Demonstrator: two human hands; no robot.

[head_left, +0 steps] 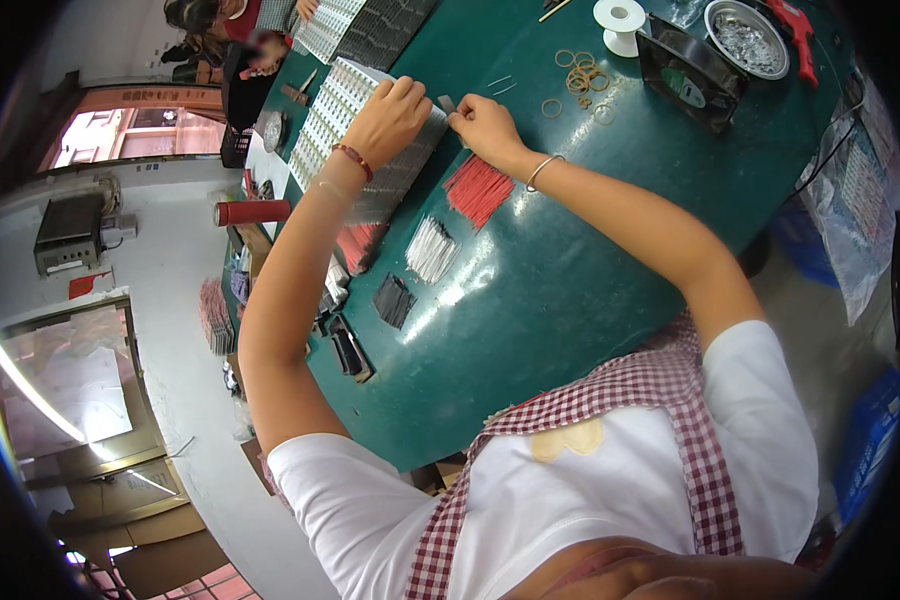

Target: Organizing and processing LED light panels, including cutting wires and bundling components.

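My left hand (385, 122) is over the right edge of a stack of pale panels (315, 140) set with rows of small parts. Its fingers are curled in, and whatever is between them is too small to make out. Just to its right, my right hand (486, 126) pinches a small flat grey strip (447, 104) between thumb and fingers. Below the right hand lies a bundle of red wires (478, 190). Nearer to me are a bundle of white wires (431, 251) and a small bundle of black wires (394, 301).
Rubber bands (578, 78), a white spool (620, 25), a black fan-like box (692, 78), a metal bowl (746, 40) and a red glue gun (798, 38) occupy the far right of the green table (570, 270). A red cylinder (252, 212) stands left. Another person (255, 50) sits far left.
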